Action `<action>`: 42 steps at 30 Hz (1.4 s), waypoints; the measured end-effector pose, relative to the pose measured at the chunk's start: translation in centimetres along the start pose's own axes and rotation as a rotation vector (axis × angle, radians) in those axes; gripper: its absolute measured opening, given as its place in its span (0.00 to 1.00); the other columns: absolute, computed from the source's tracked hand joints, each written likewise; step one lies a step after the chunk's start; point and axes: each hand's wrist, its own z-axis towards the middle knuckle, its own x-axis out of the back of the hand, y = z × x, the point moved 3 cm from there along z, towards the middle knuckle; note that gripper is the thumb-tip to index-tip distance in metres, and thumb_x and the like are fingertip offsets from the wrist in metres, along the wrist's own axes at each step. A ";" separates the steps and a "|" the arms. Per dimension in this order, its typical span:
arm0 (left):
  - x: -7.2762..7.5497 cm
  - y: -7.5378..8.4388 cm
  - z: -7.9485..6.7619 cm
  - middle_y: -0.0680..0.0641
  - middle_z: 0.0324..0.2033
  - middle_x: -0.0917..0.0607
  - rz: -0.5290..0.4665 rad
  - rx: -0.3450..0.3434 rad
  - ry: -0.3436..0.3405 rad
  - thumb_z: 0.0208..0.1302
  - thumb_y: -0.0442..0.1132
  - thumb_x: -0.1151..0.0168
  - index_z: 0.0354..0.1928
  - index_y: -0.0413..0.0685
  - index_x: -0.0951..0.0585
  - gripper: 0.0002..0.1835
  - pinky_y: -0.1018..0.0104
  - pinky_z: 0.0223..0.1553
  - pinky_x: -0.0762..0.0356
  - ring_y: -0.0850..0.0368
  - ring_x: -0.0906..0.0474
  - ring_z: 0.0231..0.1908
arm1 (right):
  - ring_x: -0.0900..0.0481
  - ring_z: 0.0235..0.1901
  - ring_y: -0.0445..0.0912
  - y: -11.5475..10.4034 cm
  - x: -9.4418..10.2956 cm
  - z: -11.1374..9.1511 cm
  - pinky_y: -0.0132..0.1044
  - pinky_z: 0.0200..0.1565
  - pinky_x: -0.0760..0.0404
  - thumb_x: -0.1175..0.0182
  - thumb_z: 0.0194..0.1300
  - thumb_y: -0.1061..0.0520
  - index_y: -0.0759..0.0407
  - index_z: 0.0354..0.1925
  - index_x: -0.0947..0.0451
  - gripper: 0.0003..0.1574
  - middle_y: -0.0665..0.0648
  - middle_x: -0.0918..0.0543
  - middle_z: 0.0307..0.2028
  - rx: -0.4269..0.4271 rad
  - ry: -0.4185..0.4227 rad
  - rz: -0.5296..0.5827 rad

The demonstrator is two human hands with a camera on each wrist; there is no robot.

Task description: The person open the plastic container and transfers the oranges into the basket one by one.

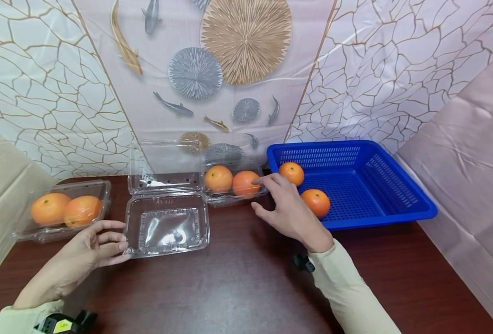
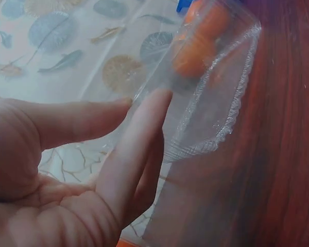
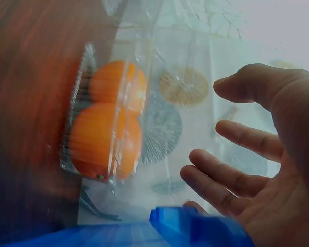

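Observation:
My left hand (image 1: 89, 253) pinches the near left edge of a clear plastic clamshell box (image 1: 169, 250), which stands with its lid raised at the back. In the left wrist view, thumb and fingertips meet at the box's transparent wall (image 2: 195, 113). My right hand (image 1: 285, 211) is held over the table with fingers spread and nothing in it. Its fingertips overlap the right end of a second clear box (image 1: 221, 200) in the head view. Two oranges (image 1: 218, 179) sit in that box; the right wrist view shows the oranges (image 3: 105, 136) apart from the fingers.
A blue plastic basket (image 1: 396, 218) on the right holds two oranges (image 1: 315, 203) near its left side. At the far left lies another clear box (image 1: 104, 190) with two oranges (image 1: 50, 208). A patterned cloth (image 1: 246, 74) hangs behind the dark wooden table (image 1: 213, 292).

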 end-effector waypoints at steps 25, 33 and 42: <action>-0.8 -0.9 0.7 0.53 0.39 0.15 -0.223 -0.072 0.402 0.70 0.29 0.38 0.38 0.46 0.28 0.08 0.60 0.49 0.11 0.61 0.13 0.42 | 0.25 0.58 0.53 -2.0 -3.4 -0.4 0.52 0.57 0.23 0.30 0.64 0.51 0.51 0.61 0.24 0.28 0.56 0.24 0.60 0.083 -0.024 -0.078; -1.8 -1.0 1.1 0.52 0.41 0.17 -0.337 -0.118 0.493 0.67 0.24 0.38 0.36 0.44 0.29 0.11 0.65 0.51 0.12 0.62 0.14 0.43 | 0.33 0.67 0.62 -1.3 -5.1 -0.4 0.58 0.60 0.26 0.30 0.63 0.51 0.52 0.64 0.27 0.33 0.66 0.33 0.70 -0.023 -0.002 -0.054; -2.2 -1.2 1.6 0.56 0.52 0.18 -0.286 -0.167 0.432 0.72 0.28 0.41 0.50 0.44 0.31 0.11 0.79 0.56 0.19 0.70 0.16 0.52 | 0.47 0.77 0.67 0.4 -7.0 -0.3 0.68 0.69 0.30 0.29 0.61 0.49 0.52 0.74 0.35 0.47 0.71 0.47 0.78 -0.058 0.014 -0.114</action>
